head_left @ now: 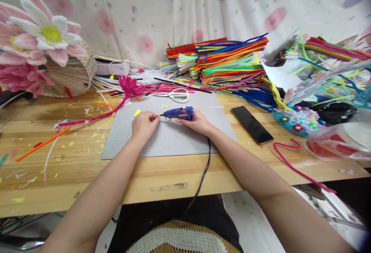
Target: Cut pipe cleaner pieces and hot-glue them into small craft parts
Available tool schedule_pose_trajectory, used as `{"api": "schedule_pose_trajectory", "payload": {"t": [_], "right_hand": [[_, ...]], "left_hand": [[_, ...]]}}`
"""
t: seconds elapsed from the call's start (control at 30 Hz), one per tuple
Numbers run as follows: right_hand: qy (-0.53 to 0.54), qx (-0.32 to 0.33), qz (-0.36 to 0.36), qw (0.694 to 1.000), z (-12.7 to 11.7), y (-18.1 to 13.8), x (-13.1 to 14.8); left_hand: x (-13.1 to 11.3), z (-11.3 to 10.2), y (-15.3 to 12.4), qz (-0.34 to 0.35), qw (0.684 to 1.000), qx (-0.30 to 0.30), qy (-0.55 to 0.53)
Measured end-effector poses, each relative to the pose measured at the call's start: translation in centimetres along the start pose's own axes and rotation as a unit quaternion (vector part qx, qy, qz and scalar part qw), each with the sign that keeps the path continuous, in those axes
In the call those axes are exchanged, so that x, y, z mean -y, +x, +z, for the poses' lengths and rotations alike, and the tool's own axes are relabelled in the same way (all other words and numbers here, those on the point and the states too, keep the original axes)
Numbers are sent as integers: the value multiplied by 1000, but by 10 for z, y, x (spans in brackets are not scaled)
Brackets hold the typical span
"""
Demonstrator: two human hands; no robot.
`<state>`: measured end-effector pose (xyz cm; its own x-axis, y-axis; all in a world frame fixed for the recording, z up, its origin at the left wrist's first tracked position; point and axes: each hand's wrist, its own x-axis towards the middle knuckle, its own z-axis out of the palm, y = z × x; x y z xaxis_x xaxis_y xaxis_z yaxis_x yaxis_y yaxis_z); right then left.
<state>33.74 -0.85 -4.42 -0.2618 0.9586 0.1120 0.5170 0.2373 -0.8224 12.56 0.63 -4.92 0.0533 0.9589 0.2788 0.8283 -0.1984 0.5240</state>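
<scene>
My right hand [197,122] is wrapped round a blue hot glue gun [179,113], its nozzle pointing left. At the nozzle tip, my left hand [144,126] has its fingers pinched together; whatever sits in the pinch is too small to name. Both hands are over a grey cutting mat [185,142]. Behind the glue gun lie white-handled scissors [177,95]. A magenta pipe-cleaner flower [130,86] with a long fuzzy stem rests to the left, partly across the mat. The gun's black cord [205,170] runs down over the table's front edge.
Bundles of coloured pipe cleaners [228,61] are stacked at the back. A phone [251,124] lies right of the mat, near a loose magenta pipe cleaner [301,171]. A large flower bouquet [52,48] stands at the left; an orange pipe cleaner [42,144] and yellow scraps are scattered there.
</scene>
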Motion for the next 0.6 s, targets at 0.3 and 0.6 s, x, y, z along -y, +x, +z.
{"api": "schedule_pose_trajectory", "payload": {"t": [0.3, 0.6], "right_hand": [[-3, 1, -4, 1000, 0, 0, 1], [-6, -4, -2, 1000, 0, 1, -3]], "left_hand": [[0, 0, 1, -1, 1000, -8, -7], [2, 2, 1, 6, 1000, -17, -18]]}}
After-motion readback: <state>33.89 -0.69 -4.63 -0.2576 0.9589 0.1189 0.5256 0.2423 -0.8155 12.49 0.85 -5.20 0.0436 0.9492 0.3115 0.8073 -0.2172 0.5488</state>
